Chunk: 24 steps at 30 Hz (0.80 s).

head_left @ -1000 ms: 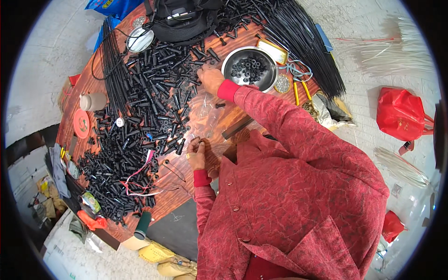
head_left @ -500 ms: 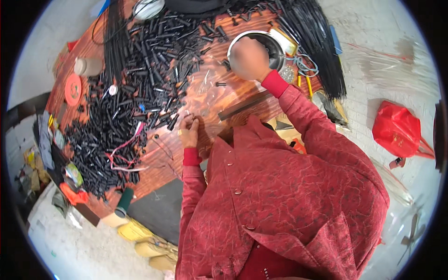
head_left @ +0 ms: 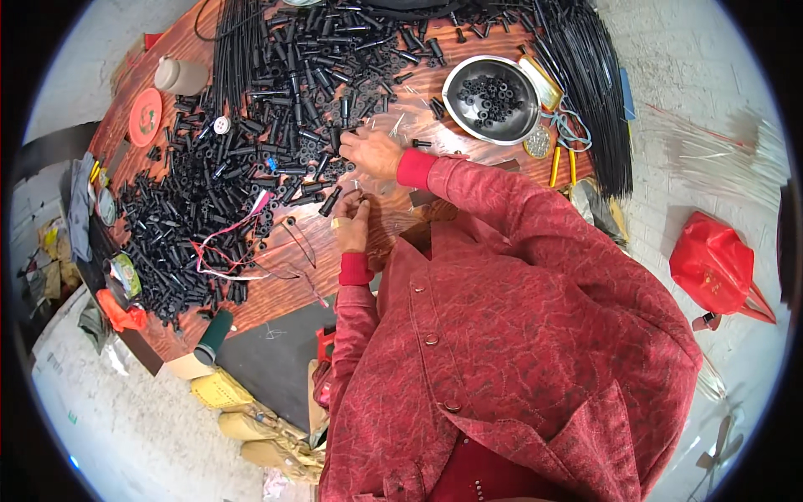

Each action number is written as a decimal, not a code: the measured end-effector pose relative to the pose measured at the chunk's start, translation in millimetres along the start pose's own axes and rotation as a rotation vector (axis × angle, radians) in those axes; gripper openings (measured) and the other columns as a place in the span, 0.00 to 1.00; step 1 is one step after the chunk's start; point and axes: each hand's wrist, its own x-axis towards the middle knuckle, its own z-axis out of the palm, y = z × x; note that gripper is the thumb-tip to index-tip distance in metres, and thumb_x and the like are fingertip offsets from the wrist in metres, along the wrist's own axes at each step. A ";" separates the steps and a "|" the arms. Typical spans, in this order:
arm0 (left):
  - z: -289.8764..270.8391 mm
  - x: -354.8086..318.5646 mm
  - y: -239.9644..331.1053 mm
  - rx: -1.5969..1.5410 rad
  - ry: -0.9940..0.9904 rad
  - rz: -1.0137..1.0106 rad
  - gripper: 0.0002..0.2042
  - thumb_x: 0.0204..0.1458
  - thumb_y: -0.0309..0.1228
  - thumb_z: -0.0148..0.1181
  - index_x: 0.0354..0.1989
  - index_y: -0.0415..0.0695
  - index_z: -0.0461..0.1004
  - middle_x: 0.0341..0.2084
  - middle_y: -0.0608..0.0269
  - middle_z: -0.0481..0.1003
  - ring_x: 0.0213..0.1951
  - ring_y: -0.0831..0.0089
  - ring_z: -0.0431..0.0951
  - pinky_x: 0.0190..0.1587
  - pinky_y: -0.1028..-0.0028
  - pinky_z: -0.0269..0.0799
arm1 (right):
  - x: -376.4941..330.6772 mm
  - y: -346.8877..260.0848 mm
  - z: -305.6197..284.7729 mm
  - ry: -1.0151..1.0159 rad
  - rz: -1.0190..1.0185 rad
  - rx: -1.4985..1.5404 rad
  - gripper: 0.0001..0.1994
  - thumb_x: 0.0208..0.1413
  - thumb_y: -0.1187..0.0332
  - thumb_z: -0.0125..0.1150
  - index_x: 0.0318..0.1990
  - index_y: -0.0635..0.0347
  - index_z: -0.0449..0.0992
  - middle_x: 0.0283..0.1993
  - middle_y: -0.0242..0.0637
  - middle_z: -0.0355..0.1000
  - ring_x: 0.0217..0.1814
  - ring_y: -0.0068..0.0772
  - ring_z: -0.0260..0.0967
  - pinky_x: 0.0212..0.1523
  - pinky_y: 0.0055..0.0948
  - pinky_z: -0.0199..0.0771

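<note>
My right hand (head_left: pixel 373 152) reaches in over the edge of a heap of short black tubular parts (head_left: pixel 188 217). Its fingers are bent and closed at a black tube (head_left: pixel 335 139) standing at their tips. Just nearer to me, my left hand (head_left: pixel 352 227) is held with thumb and fingers pinched together. Something small and dark shows at those fingertips, too small to name. A loose black tube (head_left: pixel 330 201) lies beside that hand. To the right stands a round metal bowl (head_left: pixel 504 134) with many small black rings (head_left: pixel 489 99) in it.
Long black rods (head_left: pixel 590 109) lie at the far right, with blue cord (head_left: pixel 574 127) and yellow handles (head_left: pixel 555 167) beside them. A red dish (head_left: pixel 145 117) and beige container (head_left: pixel 181 77) stand far left. A dark green cylinder (head_left: pixel 213 337) is at the near-left table edge.
My right hand has left the bowl and moved left to the heap, so the rings in the bowl show. My left hand stays near its place, fingers pinched. The whole view has shifted slightly.
</note>
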 end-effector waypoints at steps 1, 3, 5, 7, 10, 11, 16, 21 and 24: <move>2.7 0.6 0.8 -0.006 0.000 0.002 0.17 0.57 0.26 0.67 0.54 0.40 0.77 0.36 0.69 0.76 0.35 0.80 0.74 0.42 0.77 0.73 | -3.6 2.8 -1.6 -0.002 -0.002 -0.005 0.07 0.51 0.68 0.62 0.38 0.52 0.76 0.43 0.34 0.68 0.41 0.41 0.73 0.38 0.38 0.78; 4.0 2.2 3.2 -0.036 -0.007 -0.026 0.16 0.57 0.27 0.67 0.53 0.40 0.77 0.35 0.69 0.76 0.34 0.80 0.74 0.41 0.77 0.73 | -15.3 9.1 -6.2 0.070 0.045 0.219 0.08 0.52 0.67 0.62 0.40 0.53 0.76 0.42 0.36 0.69 0.42 0.43 0.75 0.38 0.41 0.78; 2.9 2.7 2.5 -0.027 -0.001 -0.013 0.15 0.57 0.27 0.67 0.53 0.40 0.77 0.34 0.69 0.76 0.34 0.80 0.74 0.41 0.77 0.73 | -33.4 18.9 -26.5 0.135 0.102 0.298 0.09 0.53 0.66 0.62 0.41 0.53 0.77 0.43 0.38 0.71 0.43 0.43 0.77 0.39 0.41 0.79; -0.2 2.0 2.1 -0.017 0.012 -0.004 0.15 0.56 0.26 0.67 0.52 0.41 0.78 0.34 0.70 0.76 0.34 0.80 0.74 0.40 0.77 0.73 | -57.6 35.9 -61.2 0.290 0.228 0.386 0.11 0.55 0.64 0.63 0.44 0.53 0.79 0.45 0.40 0.75 0.44 0.45 0.78 0.40 0.41 0.80; -5.4 2.8 4.5 -0.009 0.024 -0.012 0.15 0.56 0.26 0.68 0.52 0.41 0.77 0.34 0.70 0.76 0.34 0.80 0.74 0.41 0.78 0.73 | -112.5 78.9 -118.7 0.428 0.515 0.282 0.10 0.55 0.68 0.66 0.44 0.56 0.80 0.44 0.40 0.77 0.42 0.46 0.78 0.41 0.39 0.79; -6.1 4.5 5.6 -0.015 0.038 -0.014 0.15 0.56 0.26 0.68 0.52 0.41 0.77 0.34 0.70 0.76 0.34 0.80 0.74 0.41 0.78 0.73 | -134.2 101.0 -129.0 0.383 0.558 0.094 0.11 0.53 0.69 0.68 0.44 0.56 0.80 0.43 0.41 0.77 0.41 0.45 0.78 0.40 0.39 0.79; -9.8 14.0 6.9 -0.093 0.082 0.030 0.20 0.56 0.25 0.67 0.58 0.42 0.74 0.35 0.70 0.77 0.35 0.82 0.74 0.40 0.79 0.72 | -128.7 84.0 -136.4 0.383 0.545 0.086 0.14 0.55 0.67 0.70 0.49 0.55 0.80 0.46 0.41 0.77 0.42 0.43 0.79 0.43 0.38 0.80; -25.4 20.9 0.6 -0.170 0.105 -0.016 0.25 0.56 0.24 0.67 0.63 0.43 0.72 0.35 0.70 0.77 0.34 0.83 0.72 0.39 0.81 0.71 | -43.0 -11.1 -54.6 0.061 0.132 0.422 0.15 0.58 0.63 0.64 0.52 0.52 0.76 0.49 0.37 0.73 0.50 0.44 0.76 0.43 0.40 0.81; -26.2 20.9 5.7 -0.195 0.128 -0.013 0.27 0.56 0.24 0.68 0.65 0.44 0.70 0.35 0.71 0.76 0.33 0.84 0.71 0.39 0.81 0.71 | -15.4 -30.7 -8.4 0.026 0.121 0.324 0.16 0.57 0.65 0.63 0.52 0.51 0.74 0.47 0.38 0.70 0.48 0.45 0.76 0.42 0.40 0.82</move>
